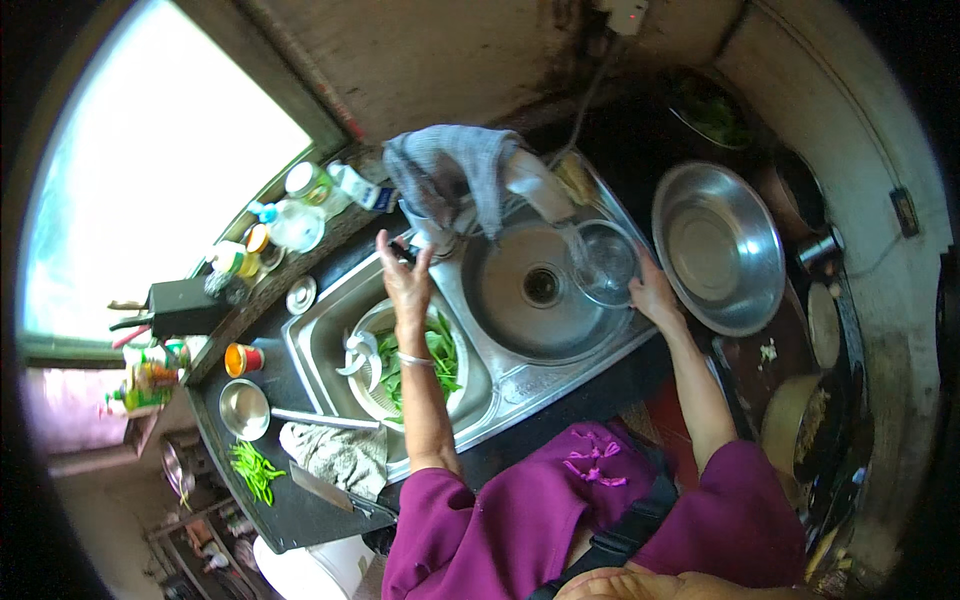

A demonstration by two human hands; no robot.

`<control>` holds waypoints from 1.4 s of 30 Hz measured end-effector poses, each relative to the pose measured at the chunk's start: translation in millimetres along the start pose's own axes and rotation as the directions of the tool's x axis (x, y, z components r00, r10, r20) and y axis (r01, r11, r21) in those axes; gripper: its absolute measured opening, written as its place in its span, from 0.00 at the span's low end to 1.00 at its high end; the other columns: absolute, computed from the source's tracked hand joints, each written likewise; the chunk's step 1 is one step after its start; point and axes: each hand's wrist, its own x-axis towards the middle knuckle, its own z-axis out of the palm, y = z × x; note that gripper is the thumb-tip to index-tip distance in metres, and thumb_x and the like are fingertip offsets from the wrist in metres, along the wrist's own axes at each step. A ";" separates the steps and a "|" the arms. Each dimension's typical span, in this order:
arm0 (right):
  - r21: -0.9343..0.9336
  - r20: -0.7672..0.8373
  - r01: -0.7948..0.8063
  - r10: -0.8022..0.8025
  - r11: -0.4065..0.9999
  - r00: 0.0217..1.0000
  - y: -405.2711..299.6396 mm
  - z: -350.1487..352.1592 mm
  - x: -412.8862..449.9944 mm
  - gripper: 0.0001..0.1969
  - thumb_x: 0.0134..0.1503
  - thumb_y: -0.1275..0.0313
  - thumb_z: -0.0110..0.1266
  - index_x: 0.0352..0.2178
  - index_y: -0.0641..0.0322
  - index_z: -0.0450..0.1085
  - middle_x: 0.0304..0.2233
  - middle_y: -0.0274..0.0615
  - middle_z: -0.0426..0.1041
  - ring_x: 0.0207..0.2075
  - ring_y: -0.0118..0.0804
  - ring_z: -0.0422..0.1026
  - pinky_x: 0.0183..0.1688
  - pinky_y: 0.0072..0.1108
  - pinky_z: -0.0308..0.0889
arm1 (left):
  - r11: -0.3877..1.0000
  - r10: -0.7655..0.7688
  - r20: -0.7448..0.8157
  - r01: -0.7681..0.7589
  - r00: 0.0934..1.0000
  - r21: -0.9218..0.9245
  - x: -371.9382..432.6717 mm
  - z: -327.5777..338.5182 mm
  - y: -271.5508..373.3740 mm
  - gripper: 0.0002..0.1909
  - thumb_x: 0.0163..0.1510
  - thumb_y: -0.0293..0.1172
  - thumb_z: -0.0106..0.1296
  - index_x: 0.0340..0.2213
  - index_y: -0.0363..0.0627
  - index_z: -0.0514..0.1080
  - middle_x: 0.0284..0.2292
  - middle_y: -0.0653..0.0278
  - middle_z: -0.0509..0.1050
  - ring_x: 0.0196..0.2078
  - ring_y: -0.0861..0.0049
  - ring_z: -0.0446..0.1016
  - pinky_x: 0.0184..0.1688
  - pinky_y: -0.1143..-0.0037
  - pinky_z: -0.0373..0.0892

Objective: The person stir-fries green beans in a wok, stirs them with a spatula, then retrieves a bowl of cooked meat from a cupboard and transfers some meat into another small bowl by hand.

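My right hand [654,291] holds the rim of a clear round bowl [604,262] over the right side of the round sink basin [510,315]. Water runs into the bowl from the faucet [536,187], which has a grey-blue cloth [450,161] draped over it. My left hand [407,281] is raised with thumb and fingers apart, near the faucet's base behind the basins, holding nothing that I can see. Below my left forearm, a white colander [360,386] with leafy greens [442,356] sits in the rectangular basin [476,405], partly hidden by the arm.
A large steel basin [718,247] stands right of the sink. On the left counter are a metal ladle [245,409], cut green vegetable pieces [256,471], a crumpled cloth [337,454], a cleaver [321,486] and an orange cup [244,360]. Jars and bottles line the window ledge [300,262].
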 end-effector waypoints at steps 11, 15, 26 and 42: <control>-0.188 -0.180 0.234 -0.268 0.954 0.947 -15.8 1.1 7.1 0.37 0.42 0.86 0.41 0.54 0.46 0.44 0.39 0.57 0.59 0.31 0.57 0.66 0.28 0.35 0.66 | 0.988 0.124 0.207 -0.101 0.970 -0.121 20.0 24.9 -2.7 0.37 0.39 0.22 0.56 0.47 0.44 0.46 0.37 0.53 0.70 0.37 0.72 0.70 0.41 0.77 0.63; -0.272 -0.301 0.363 -0.437 0.891 0.848 -16.3 -4.7 16.3 0.37 0.42 0.87 0.41 0.54 0.46 0.45 0.39 0.56 0.59 0.30 0.57 0.67 0.27 0.32 0.68 | 0.977 0.211 0.202 -0.202 0.956 -0.067 20.0 25.8 -5.6 0.33 0.39 0.22 0.55 0.44 0.44 0.47 0.37 0.53 0.70 0.39 0.68 0.70 0.42 0.75 0.62; -0.131 -0.265 0.194 -0.223 0.972 0.938 -14.1 -8.5 -1.2 0.35 0.43 0.85 0.40 0.53 0.47 0.47 0.40 0.55 0.59 0.33 0.56 0.66 0.32 0.37 0.65 | 0.959 0.226 0.135 -0.197 0.965 -0.202 18.7 34.0 -7.5 0.25 0.42 0.23 0.54 0.38 0.41 0.51 0.40 0.49 0.66 0.43 0.68 0.67 0.45 0.74 0.62; -0.039 -0.369 0.201 -0.201 0.979 0.907 -2.3 -19.6 -9.9 0.34 0.42 0.85 0.40 0.52 0.47 0.49 0.38 0.49 0.61 0.29 0.51 0.69 0.29 0.33 0.68 | 0.967 0.235 0.051 -0.228 0.971 -0.112 39.1 38.2 -4.6 0.21 0.57 0.45 0.30 0.24 0.38 0.60 0.20 0.61 0.63 0.23 0.76 0.59 0.28 0.76 0.60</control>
